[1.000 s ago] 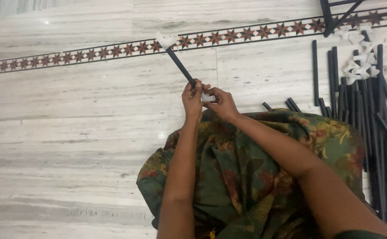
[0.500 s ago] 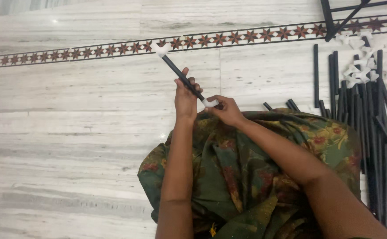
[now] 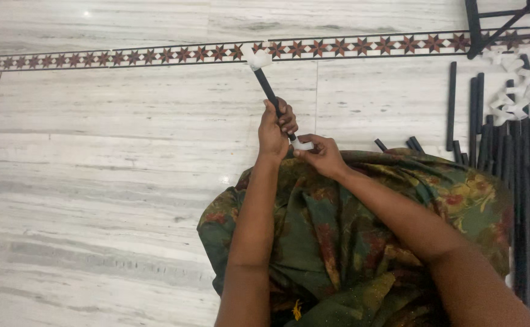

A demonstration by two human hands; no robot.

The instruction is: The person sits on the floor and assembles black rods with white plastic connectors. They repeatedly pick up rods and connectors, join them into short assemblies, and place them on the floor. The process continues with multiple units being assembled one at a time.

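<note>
Rod (image 3: 269,91) raised steeper | left hand (image 3: 274,130) grips | right hand (image 3: 320,154) pinches connector (image 3: 303,145)

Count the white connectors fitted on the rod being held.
2. One connector caps the far end of the rod, gripped by the left hand; the other connector sits at the near end, pinched by the right hand.

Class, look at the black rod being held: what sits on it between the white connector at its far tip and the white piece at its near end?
In the head view, only the left hand gripping the black rod.
</note>
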